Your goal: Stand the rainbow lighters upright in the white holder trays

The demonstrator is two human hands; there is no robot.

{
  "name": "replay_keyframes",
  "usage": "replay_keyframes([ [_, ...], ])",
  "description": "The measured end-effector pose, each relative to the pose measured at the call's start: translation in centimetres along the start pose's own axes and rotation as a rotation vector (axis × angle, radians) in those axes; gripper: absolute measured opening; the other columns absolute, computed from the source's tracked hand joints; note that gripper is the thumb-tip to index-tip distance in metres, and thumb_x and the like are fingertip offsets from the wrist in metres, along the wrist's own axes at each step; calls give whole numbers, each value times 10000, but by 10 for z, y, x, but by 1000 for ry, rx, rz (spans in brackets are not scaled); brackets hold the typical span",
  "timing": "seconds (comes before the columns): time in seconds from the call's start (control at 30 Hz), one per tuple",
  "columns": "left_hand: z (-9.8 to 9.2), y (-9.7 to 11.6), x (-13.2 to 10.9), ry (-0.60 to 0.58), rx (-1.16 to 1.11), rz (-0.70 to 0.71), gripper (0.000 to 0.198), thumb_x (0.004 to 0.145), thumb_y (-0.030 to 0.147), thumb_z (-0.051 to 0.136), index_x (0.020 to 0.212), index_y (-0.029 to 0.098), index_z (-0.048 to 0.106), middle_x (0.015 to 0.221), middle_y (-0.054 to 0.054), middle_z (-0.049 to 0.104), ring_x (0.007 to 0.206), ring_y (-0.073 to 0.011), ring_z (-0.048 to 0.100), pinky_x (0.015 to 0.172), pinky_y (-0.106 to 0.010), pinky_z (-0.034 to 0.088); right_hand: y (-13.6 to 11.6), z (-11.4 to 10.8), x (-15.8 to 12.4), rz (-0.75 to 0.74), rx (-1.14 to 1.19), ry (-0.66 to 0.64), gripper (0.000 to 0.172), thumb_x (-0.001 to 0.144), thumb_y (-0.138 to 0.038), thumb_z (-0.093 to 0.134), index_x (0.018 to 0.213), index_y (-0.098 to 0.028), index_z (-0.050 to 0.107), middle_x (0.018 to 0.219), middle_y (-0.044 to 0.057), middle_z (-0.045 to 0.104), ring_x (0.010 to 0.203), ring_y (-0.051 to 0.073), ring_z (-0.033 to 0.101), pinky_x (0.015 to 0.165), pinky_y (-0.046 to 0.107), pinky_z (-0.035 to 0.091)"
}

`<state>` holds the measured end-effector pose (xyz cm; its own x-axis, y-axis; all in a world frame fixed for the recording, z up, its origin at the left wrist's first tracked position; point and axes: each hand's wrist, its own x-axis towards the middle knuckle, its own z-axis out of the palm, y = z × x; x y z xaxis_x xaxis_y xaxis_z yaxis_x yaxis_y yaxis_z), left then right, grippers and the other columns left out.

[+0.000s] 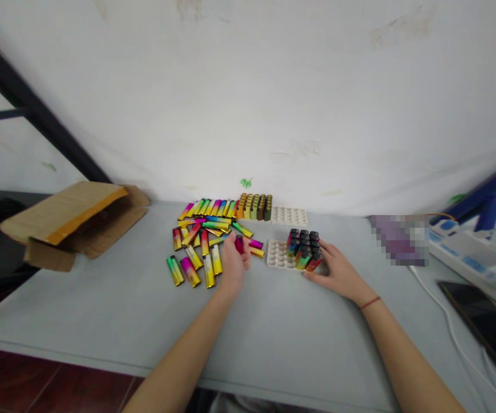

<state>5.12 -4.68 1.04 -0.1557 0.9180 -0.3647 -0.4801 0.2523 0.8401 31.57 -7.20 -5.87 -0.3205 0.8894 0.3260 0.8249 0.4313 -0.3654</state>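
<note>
While the left hand (pixel 233 263) is gripping one dark magenta lighter (pixel 240 244), fingers curled narrow around it, the right hand (pixel 337 271) is resting wide around the near corner of a white tray (pixel 276 261). Tray is sitting just right of the left grip, bare cups facing it; upright lighters (pixel 304 248) are crowding the side by the right fingers, black tops up. Can't tell how hard those fingers are pressing. Fingers are hiding much of the held lighter, so can't confirm its tilt.

Loose lighters (pixel 205 244) are lying left of and beyond the left grip, some just beside it. Second tray (pixel 290 215) is lying farther out, between the two hands; a block of standing lighters (pixel 254 207) is flanking it on the left.

Technique, my judgement: left fingers should be pinching the upper body, leaving the base free for a cup. Lower it plumb; a slanted one is risking a knock to its neighbours. Right hand is best bracing low on the tray edge, since squeezing the bodies is likely tipping the block.
</note>
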Motion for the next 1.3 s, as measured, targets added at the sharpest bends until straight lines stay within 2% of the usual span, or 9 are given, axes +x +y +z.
replay_keyframes([
  [0.2, -2, 0, 2, 5, 11, 10, 338, 873, 383, 317, 590, 214, 393, 408, 94, 229, 329, -63, 144, 351, -173, 90, 1, 1, 0, 3, -9, -8, 685, 844, -606, 621, 1336, -135, 556, 1409, 203, 551, 1277, 373, 535, 1103, 552, 425],
  [0.37, -7, -10, 11, -57, 66, 92, 393, 895, 514, 343, 655, 212, 419, 451, 99, 266, 349, -62, 184, 366, -186, 138, 1, 2, 0, 1, -1, -1, 665, 837, -590, 635, 1340, -162, 555, 1418, 186, 549, 1282, 370, 534, 1102, 554, 424],
  [0.43, -9, -17, 12, -130, 115, 209, 380, 889, 562, 407, 773, 205, 465, 496, 96, 330, 378, -71, 257, 388, -192, 200, 1, 1, 0, -1, -2, 0, 663, 838, -589, 633, 1343, -165, 553, 1418, 183, 549, 1279, 369, 537, 1102, 553, 425],
  [0.5, -10, -24, 11, -187, 216, 375, 317, 900, 520, 478, 961, 209, 476, 559, 90, 418, 452, -91, 383, 463, -200, 328, 1, 1, 0, -3, -3, 1, 667, 841, -588, 630, 1351, -168, 547, 1419, 183, 550, 1280, 370, 537, 1102, 561, 423],
  [0.6, -10, -31, 5, -261, 445, 617, 270, 941, 407, 500, 1126, 217, 453, 770, 20, 592, 740, -135, 587, 758, -280, 490, 0, 1, 0, -2, -4, 4, 680, 841, -589, 628, 1367, -168, 536, 1427, 188, 545, 1289, 374, 532, 1102, 571, 421],
  [0.7, -9, -36, 2, -336, 668, 809, 246, 951, 395, 505, 1097, 205, 565, 1076, -83, 622, 1069, -196, 588, 986, -365, 447, -1, 1, 0, 1, -10, 5, 710, 841, -591, 627, 1391, -158, 511, 1432, 197, 541, 1296, 376, 528, 1111, 577, 409],
  [0.8, -9, -38, 3, -370, 795, 925, 238, 945, 388, 537, 1063, 217, 654, 1107, -87, 638, 1119, -219, 567, 1027, -387, 413, -1, 2, 0, -2, -12, 6, 729, 842, -589, 628, 1411, -156, 489, 1429, 200, 544, 1297, 375, 531, 1111, 579, 406],
  [1.03, -7, -41, 6, -480, 909, 914, 191, 927, 319, 602, 1071, 235, 693, 1098, -53, 743, 1061, -225, 610, 1015, -405, 380, -1, 1, 0, -13, -2, 0, 692, 847, -590, 624, 1387, -171, 510, 1434, 188, 540, 1302, 369, 525, 1104, 563, 418],
  [1.3, -1, -45, 2, -481, 994, 883, 221, 926, 307, 608, 1111, 247, 713, 1127, -47, 741, 1079, -230, 595, 1007, -407, 368, -2, -1, 0, -19, 0, 0, 683, 843, -586, 629, 1368, -162, 521, 1426, 194, 542, 1283, 369, 536, 1092, 561, 430],
])
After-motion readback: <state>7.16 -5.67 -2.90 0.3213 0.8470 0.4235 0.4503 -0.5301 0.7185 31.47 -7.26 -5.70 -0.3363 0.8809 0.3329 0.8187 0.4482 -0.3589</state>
